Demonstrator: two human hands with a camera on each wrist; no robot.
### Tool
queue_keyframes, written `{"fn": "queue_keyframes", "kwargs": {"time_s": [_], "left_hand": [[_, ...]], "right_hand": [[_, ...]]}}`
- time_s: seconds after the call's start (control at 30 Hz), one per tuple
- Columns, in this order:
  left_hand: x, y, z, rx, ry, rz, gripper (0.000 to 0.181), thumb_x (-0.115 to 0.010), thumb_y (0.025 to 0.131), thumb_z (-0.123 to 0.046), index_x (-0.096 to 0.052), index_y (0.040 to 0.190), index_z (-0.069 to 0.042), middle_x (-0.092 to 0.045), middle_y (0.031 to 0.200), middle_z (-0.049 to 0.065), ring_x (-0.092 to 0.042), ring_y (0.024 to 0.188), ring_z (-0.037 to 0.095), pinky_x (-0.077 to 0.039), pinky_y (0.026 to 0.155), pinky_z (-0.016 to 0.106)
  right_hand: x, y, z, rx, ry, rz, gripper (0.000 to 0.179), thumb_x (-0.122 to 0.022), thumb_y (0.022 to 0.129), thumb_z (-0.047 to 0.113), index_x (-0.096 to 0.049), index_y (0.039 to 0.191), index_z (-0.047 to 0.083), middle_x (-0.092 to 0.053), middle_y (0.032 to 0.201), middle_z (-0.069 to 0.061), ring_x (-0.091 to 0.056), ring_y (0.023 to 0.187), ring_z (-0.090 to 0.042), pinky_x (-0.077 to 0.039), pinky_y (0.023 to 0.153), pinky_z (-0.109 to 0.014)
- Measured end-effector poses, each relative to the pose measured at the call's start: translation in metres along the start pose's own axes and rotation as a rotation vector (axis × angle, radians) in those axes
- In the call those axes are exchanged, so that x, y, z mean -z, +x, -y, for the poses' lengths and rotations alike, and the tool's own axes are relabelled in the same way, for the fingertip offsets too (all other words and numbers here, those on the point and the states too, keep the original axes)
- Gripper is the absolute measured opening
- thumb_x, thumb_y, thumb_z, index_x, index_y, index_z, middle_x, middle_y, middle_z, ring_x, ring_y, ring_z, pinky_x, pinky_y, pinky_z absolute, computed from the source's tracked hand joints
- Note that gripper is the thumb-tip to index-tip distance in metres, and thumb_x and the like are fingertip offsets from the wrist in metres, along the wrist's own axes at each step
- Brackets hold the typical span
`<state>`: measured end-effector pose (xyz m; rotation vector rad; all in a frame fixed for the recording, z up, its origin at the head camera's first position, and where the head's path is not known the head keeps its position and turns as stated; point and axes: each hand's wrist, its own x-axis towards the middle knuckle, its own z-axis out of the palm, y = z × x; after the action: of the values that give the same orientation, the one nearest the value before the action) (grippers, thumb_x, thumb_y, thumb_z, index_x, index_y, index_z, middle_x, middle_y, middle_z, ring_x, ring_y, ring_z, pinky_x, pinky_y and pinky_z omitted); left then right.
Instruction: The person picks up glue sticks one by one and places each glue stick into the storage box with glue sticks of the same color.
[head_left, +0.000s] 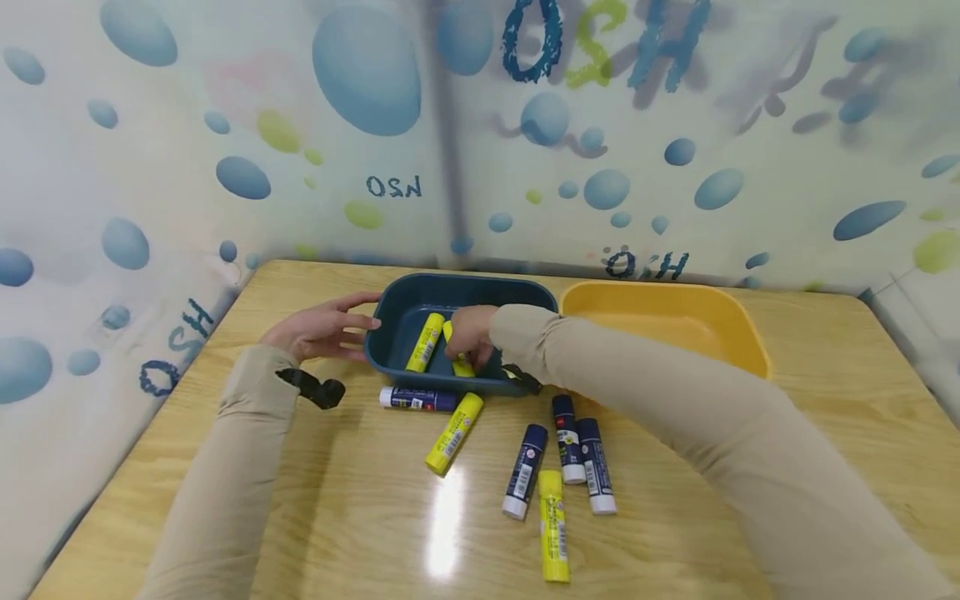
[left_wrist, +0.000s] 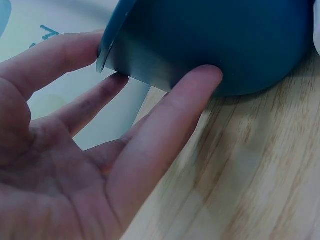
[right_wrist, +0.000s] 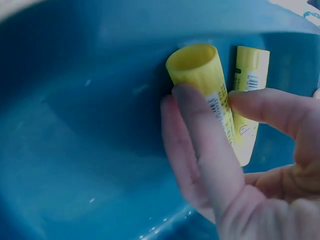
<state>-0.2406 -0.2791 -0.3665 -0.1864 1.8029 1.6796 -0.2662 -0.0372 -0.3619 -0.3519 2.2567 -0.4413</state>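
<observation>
Right hand (head_left: 471, 330) pinches a yellow glue stick (right_wrist: 209, 81), likely light, stiff, slippery, best held mid-barrel; left hand (head_left: 318, 330), fingers spread, touches the dark-blue tub (head_left: 480, 287).

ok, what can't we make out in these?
Head: near side of the orange tub, hidden by the right sleeve.
Head: part of the yellow glue stick in the right hand, hidden by that hand.
Head: fine print on the navy glue sticks, too small.
Left wrist: inside of the blue tub, hidden by its outer wall.
Left wrist: white thing at the right edge, mostly cut off.
</observation>
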Motion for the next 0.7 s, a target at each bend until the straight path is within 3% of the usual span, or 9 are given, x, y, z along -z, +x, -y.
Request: {"fn": "queue_keyframes", "kwargs": {"time_s": [0.1,0.43,0.57,0.7], "left_hand": [[0.000,-0.002,0.000,-0.005,0.002,0.003,0.070,-0.054,0.098,-0.008,-0.015,0.155,-0.017,-0.022,0.147,0.021,-0.050,0.113,0.032,-0.051,0.089,0.043],[0.000,-0.002,0.002,-0.016,-0.004,0.018,0.069,-0.055,0.098,-0.009,-0.015,0.155,-0.016,-0.029,0.141,0.020,-0.057,0.103,0.027,-0.052,0.086,0.041],[-0.001,-0.002,0.002,-0.014,0.007,0.021,0.070,-0.056,0.098,-0.010,-0.015,0.155,-0.016,-0.027,0.142,0.021,-0.055,0.106,0.028,-0.052,0.087,0.041],[-0.001,-0.002,0.001,-0.007,0.011,0.016,0.070,-0.056,0.098,-0.011,-0.016,0.155,-0.016,-0.025,0.144,0.021,-0.051,0.112,0.032,-0.051,0.088,0.042]], "right_hand": [[0.000,-0.002,0.006,0.022,0.055,0.027,0.032,-0.060,0.095,0.016,-0.057,0.118,-0.005,-0.066,0.091,-0.015,-0.067,0.067,-0.017,-0.055,0.060,-0.023],[0.007,-0.024,0.018,0.047,0.033,0.019,0.040,-0.059,0.097,0.018,-0.052,0.128,-0.007,-0.066,0.103,-0.019,-0.070,0.085,-0.023,-0.055,0.075,-0.027],[0.008,-0.021,0.021,0.071,0.037,0.017,0.038,-0.058,0.097,0.017,-0.052,0.127,-0.005,-0.066,0.100,-0.019,-0.069,0.086,-0.025,-0.055,0.076,-0.029],[0.008,-0.010,0.022,0.100,0.016,0.011,0.032,-0.059,0.096,0.018,-0.055,0.121,-0.001,-0.066,0.091,-0.014,-0.068,0.077,-0.020,-0.056,0.070,-0.026]]}}
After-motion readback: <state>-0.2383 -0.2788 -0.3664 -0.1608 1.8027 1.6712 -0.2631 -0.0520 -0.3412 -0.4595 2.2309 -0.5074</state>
